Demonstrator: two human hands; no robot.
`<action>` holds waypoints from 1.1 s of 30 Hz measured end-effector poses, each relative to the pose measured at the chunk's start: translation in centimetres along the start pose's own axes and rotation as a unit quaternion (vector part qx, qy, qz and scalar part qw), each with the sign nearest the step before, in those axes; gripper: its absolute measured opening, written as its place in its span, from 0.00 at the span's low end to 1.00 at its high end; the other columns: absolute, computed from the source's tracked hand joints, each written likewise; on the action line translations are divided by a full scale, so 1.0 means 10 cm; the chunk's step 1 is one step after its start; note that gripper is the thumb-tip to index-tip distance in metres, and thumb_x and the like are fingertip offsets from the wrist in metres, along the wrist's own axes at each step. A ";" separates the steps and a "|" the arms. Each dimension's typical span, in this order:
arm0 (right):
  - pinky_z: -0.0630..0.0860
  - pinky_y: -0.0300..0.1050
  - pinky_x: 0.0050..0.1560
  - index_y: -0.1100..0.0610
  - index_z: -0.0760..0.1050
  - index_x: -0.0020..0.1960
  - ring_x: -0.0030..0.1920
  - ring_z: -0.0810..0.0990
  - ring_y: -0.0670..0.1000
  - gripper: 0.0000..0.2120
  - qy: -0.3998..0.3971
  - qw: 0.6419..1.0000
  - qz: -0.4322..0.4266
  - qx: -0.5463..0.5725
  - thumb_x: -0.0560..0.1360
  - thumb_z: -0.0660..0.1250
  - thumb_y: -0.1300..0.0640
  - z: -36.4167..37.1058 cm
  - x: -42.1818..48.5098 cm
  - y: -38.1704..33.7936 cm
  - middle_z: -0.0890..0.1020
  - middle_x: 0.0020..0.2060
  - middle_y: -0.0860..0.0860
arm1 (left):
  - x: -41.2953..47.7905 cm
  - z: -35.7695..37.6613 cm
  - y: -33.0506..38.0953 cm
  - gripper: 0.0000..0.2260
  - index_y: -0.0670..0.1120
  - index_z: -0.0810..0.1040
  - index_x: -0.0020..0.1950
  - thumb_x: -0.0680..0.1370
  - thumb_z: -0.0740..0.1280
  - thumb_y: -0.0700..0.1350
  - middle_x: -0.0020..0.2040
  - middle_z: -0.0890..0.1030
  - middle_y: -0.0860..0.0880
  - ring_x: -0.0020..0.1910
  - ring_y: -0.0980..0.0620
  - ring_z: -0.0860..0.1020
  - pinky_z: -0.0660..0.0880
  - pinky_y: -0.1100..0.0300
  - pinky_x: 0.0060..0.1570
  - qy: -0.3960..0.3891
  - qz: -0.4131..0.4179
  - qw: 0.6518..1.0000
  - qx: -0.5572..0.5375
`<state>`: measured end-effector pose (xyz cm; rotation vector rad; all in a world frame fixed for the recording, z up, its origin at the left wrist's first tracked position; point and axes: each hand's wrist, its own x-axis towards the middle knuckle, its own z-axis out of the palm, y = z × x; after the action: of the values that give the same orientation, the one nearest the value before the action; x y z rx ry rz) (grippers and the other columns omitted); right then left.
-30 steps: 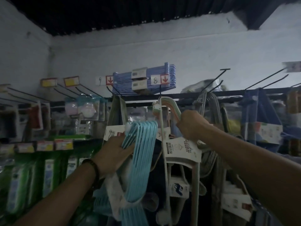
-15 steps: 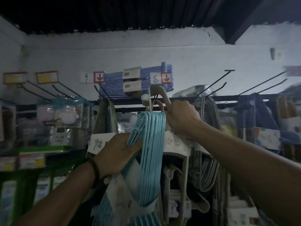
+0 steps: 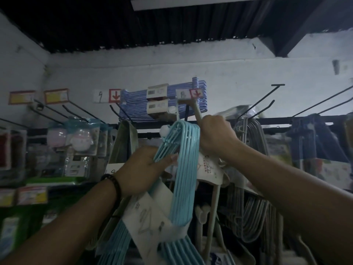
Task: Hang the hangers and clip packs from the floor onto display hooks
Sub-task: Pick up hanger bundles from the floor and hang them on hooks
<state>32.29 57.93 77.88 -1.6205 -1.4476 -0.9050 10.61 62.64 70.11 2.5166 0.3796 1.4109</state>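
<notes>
The bundle of light-blue hangers [image 3: 184, 169] is a tight stack of thin, glossy frames, their rounded tops fanned out just below the price tag marked 8 [image 3: 188, 93]; a white paper band [image 3: 149, 213] printed with a faint hanger drawing wraps the stack lower down. The left hand [image 3: 141, 169], below and to the left of that tag, grips the bundle's left side with its thumb laid across the strands; a dark beaded bracelet [image 3: 112, 185] circles the wrist. The right hand [image 3: 215, 134], just below and right of the tag, is curled in a fist round the neck of a pale beige hanger pack [image 3: 197, 111]; the pack's hook reaches up to the tag, though whether it sits on a prong cannot be told; its white card label [image 3: 208, 169] hangs under the fist.

Behind the tag lies a flat stack of blue-and-white hangers [image 3: 133, 104] with barcode labels; left of the tag is a tag marked 9 [image 3: 108, 95], then yellow tags and bagged goods [image 3: 80, 138]; right of it, bare black prongs [image 3: 263, 100] jut out and grey hangers [image 3: 252, 207] hang from a dark rail [image 3: 277, 119]; above it stand a whitewashed wall [image 3: 229, 69] and a black corrugated ceiling [image 3: 152, 25]; the light is dim.
</notes>
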 end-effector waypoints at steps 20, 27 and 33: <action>0.87 0.60 0.37 0.72 0.78 0.56 0.32 0.87 0.64 0.13 -0.296 0.948 0.103 0.047 0.83 0.65 0.60 0.49 0.21 0.13 0.85 0.44 0.67 | -0.78 -0.24 -0.38 0.11 0.52 0.86 0.52 0.85 0.65 0.53 0.45 0.89 0.49 0.45 0.47 0.87 0.84 0.41 0.49 0.088 -0.231 0.968 0.049; 0.81 0.52 0.45 0.53 0.75 0.53 0.44 0.82 0.59 0.24 -0.102 0.993 -0.041 0.039 0.74 0.57 0.34 0.12 -0.22 -0.35 0.78 0.45 0.52 | -1.19 -0.21 -0.51 0.12 0.50 0.84 0.47 0.86 0.64 0.49 0.36 0.86 0.50 0.39 0.49 0.84 0.80 0.59 0.42 0.212 -0.265 0.938 0.068; 0.84 0.49 0.35 0.47 0.80 0.51 0.33 0.83 0.46 0.19 -0.194 0.944 -0.120 0.237 0.82 0.60 0.34 0.17 -1.59 -0.84 0.83 0.35 0.47 | -1.66 -0.07 -0.72 0.14 0.54 0.81 0.42 0.86 0.64 0.53 0.34 0.82 0.52 0.35 0.54 0.81 0.74 0.54 0.38 0.274 -0.289 0.912 0.101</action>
<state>22.33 52.81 63.74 -1.3152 -1.9873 -0.3181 0.84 63.92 54.88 1.8268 1.3026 1.8321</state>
